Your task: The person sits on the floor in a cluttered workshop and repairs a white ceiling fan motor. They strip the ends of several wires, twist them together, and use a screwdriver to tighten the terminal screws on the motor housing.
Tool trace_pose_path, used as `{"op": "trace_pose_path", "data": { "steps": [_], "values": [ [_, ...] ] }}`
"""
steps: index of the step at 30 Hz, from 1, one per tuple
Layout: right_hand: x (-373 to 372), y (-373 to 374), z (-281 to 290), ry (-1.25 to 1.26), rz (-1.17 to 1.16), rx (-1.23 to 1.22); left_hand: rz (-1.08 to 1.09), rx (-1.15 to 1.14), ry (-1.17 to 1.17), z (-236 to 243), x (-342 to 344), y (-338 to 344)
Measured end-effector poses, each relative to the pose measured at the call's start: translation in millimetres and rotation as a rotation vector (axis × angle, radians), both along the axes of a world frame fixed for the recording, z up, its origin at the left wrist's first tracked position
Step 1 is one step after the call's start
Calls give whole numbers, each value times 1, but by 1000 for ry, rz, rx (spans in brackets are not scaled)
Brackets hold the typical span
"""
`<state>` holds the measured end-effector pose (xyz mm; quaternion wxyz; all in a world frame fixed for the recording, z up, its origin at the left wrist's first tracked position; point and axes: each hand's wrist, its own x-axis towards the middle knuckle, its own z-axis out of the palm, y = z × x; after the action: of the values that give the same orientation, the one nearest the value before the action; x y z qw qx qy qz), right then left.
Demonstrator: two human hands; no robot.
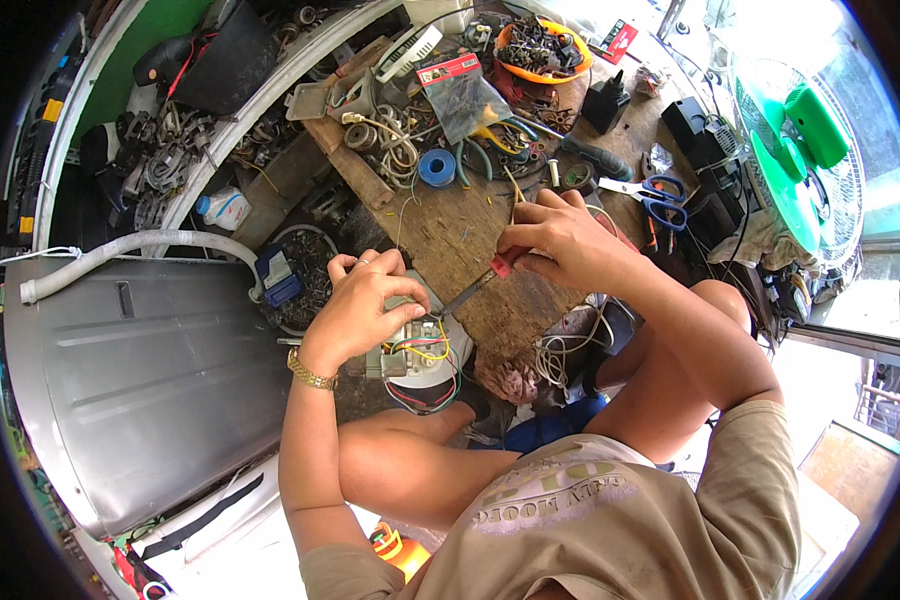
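Held in my right hand is a red-handled tool with a dark, narrow shaft. Its tip points down-left, close to my left fingertips. My left hand, with a gold watch on the wrist, is curled with thumb and fingers close together. What it pinches, if anything, is too small to make out. Just beneath it is a light grey electrical part with red, yellow, green and black wires. A thin pale wire runs from near a blue spool toward my left hand.
The worn wooden board carries blue-handled scissors, pliers, coiled cable and an orange bowl of small parts. A green fan stands at right. A grey metal panel with a hose lies left.
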<state>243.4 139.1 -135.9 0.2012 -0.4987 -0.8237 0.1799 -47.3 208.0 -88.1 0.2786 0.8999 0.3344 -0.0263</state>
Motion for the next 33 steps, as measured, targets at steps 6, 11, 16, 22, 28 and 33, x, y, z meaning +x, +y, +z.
{"op": "trace_pose_path", "data": {
  "steps": [6, 11, 16, 22, 28, 33],
  "values": [
    [0, 0, 1, -10, -5, 3, -1, 0, -2, 1, 1, 0],
    [-1, 0, 1, -1, -7, -4, -3, -4, -8, 0, 0, 0],
    [-1, 0, 2, 4, -5, 1, 0, -1, -10, -1, 0, 0],
    [-1, -1, 2, 9, -9, 2, -8, 17, -10, -2, 0, 0],
    [-1, -1, 2, -1, 3, 21, -13, 3, -12, 0, 0, 0],
    [-1, -1, 4, 2, 9, 27, -13, 0, -5, 0, 1, 0]
  ]
}}
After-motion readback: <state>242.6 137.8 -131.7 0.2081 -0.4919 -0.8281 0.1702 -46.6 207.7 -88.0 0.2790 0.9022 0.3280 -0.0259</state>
